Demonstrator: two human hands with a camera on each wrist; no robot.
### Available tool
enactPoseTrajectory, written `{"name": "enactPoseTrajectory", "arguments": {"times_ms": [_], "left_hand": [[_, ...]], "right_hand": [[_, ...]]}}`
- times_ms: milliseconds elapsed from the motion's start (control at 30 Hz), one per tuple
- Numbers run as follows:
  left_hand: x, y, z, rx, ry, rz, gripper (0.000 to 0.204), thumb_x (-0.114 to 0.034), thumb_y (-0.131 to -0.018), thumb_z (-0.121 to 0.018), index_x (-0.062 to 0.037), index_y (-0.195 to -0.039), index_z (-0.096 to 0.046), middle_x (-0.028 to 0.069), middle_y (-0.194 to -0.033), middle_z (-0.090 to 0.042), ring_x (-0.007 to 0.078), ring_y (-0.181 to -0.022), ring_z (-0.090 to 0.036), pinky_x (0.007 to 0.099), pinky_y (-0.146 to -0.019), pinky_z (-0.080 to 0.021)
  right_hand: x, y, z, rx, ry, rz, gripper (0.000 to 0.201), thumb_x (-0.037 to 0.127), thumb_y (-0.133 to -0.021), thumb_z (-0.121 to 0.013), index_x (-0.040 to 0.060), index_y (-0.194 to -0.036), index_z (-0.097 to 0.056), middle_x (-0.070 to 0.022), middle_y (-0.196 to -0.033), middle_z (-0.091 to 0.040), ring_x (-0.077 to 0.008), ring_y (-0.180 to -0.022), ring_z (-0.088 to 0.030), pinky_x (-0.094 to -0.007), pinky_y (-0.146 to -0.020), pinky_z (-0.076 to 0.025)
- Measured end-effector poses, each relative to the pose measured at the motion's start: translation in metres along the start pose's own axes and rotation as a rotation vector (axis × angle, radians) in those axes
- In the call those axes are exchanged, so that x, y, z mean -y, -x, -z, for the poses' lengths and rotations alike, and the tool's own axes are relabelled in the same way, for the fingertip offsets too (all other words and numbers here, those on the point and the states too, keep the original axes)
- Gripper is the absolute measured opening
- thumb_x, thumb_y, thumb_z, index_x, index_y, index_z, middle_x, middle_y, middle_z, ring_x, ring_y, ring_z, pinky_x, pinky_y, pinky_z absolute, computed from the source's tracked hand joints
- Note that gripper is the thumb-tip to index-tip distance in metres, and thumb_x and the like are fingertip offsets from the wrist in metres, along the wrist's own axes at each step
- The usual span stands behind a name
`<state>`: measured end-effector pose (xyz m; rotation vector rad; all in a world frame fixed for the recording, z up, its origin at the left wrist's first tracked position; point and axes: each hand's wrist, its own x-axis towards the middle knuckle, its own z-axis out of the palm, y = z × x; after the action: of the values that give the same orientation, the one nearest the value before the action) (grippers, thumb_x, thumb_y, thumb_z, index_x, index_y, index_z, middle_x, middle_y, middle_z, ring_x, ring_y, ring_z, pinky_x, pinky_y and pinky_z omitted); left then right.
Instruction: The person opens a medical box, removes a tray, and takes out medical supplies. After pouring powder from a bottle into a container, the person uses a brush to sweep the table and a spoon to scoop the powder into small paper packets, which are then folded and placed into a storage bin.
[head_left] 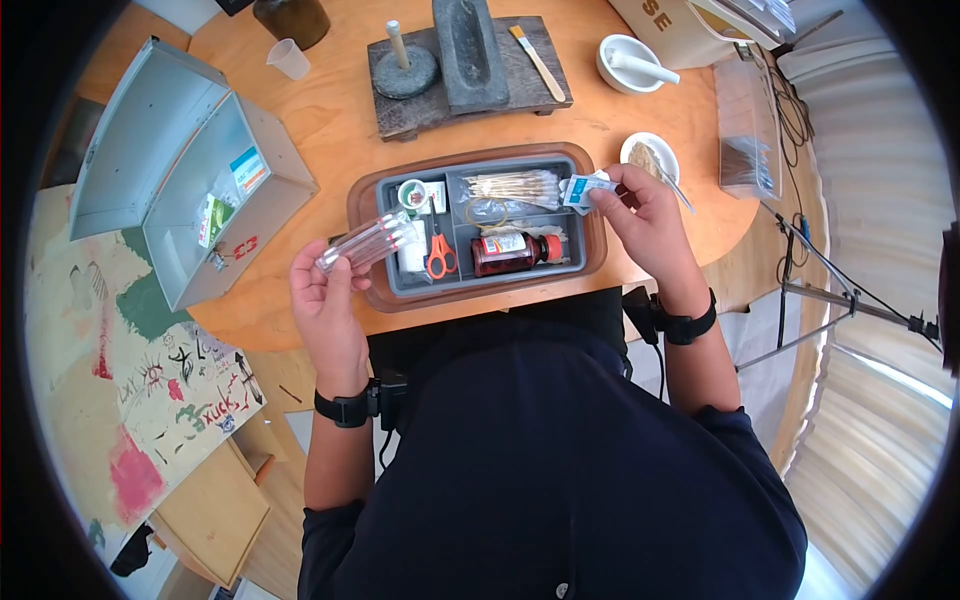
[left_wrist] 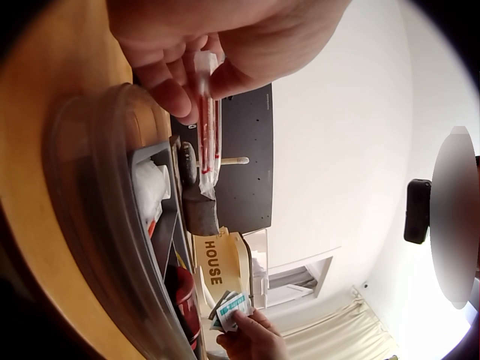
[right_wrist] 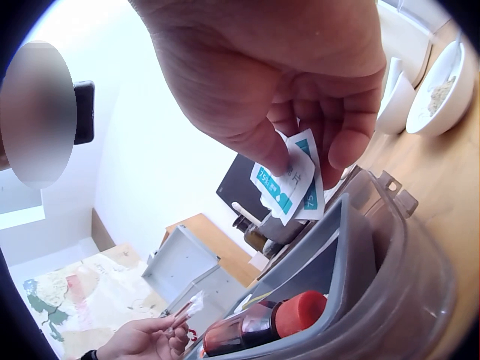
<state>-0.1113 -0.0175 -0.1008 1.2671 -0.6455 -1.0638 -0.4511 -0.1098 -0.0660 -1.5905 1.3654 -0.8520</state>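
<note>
My left hand (head_left: 332, 318) holds a clear packet of swabs with reddish sticks (head_left: 368, 242) over the left end of a grey divided tray (head_left: 384, 272). Between the thumb and fingers of my right hand (head_left: 652, 228) are a few small white-and-teal sachets (right_wrist: 285, 184), above the tray's right end. Inside the tray lie orange-handled scissors (head_left: 440, 262), a dark bottle with a red cap (head_left: 500, 254), a bag of cotton swabs (head_left: 512, 188) and a small round tub (head_left: 411, 192). A translucent brown outer bin (head_left: 360, 205) surrounds the tray.
An open metal box (head_left: 285, 145) with packets inside stands at left. Behind the tray, a dark wooden stand (head_left: 420, 125) carries a stone trough (head_left: 468, 60) and a brush (head_left: 538, 65). A white mortar (head_left: 607, 72) and a bowl of powder (head_left: 630, 147) are at right.
</note>
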Motion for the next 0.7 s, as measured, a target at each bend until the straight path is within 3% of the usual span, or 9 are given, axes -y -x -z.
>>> {"name": "enactPoseTrajectory", "arguments": {"times_ms": [400,533,600,700], "left_hand": [[0.000,0.000,-0.005,0.021,-0.021,0.005,0.028,-0.007,-0.099,-0.060,-0.0033,-0.125,-0.051,0.0065,-0.103,-0.067,0.0111,-0.089,-0.064,0.0238,-0.074,-0.049],[-0.016,-0.009,-0.034,0.069,-0.135,0.051,0.027,-0.007,-0.098,-0.062,-0.0026,-0.123,-0.054,0.0060,-0.104,-0.067,0.0100,-0.090,-0.064,0.0228,-0.074,-0.050],[-0.019,-0.017,-0.052,0.238,-0.244,0.079,0.028,-0.007,-0.096,-0.065,-0.0018,-0.121,-0.055,0.0061,-0.105,-0.067,0.0092,-0.091,-0.064,0.0225,-0.075,-0.051],[-0.009,-0.034,-0.086,0.307,-0.280,0.046,0.027,-0.003,-0.092,-0.067,0.0006,-0.117,-0.058,0.0065,-0.102,-0.067,0.0079,-0.087,-0.063,0.0223,-0.073,-0.052]], "right_hand": [[-0.004,0.003,-0.003,0.003,-0.065,-0.027,0.010,0.007,-0.094,-0.066,-0.0014,-0.099,-0.066,-0.0007,-0.083,-0.065,-0.0068,-0.074,-0.056,-0.0230,-0.068,-0.047],[0.000,0.004,-0.001,-0.020,-0.050,-0.030,0.010,0.008,-0.095,-0.066,-0.0014,-0.100,-0.066,-0.0006,-0.083,-0.065,-0.0066,-0.074,-0.056,-0.0229,-0.067,-0.047],[-0.001,0.004,0.000,-0.020,-0.061,-0.025,0.011,0.008,-0.095,-0.066,-0.0016,-0.100,-0.066,-0.0007,-0.083,-0.065,-0.0066,-0.075,-0.057,-0.0230,-0.068,-0.047],[-0.003,0.008,0.002,-0.046,-0.089,-0.030,0.012,0.009,-0.095,-0.066,-0.0019,-0.100,-0.066,-0.0009,-0.084,-0.065,-0.0068,-0.075,-0.057,-0.0231,-0.069,-0.048]]}}
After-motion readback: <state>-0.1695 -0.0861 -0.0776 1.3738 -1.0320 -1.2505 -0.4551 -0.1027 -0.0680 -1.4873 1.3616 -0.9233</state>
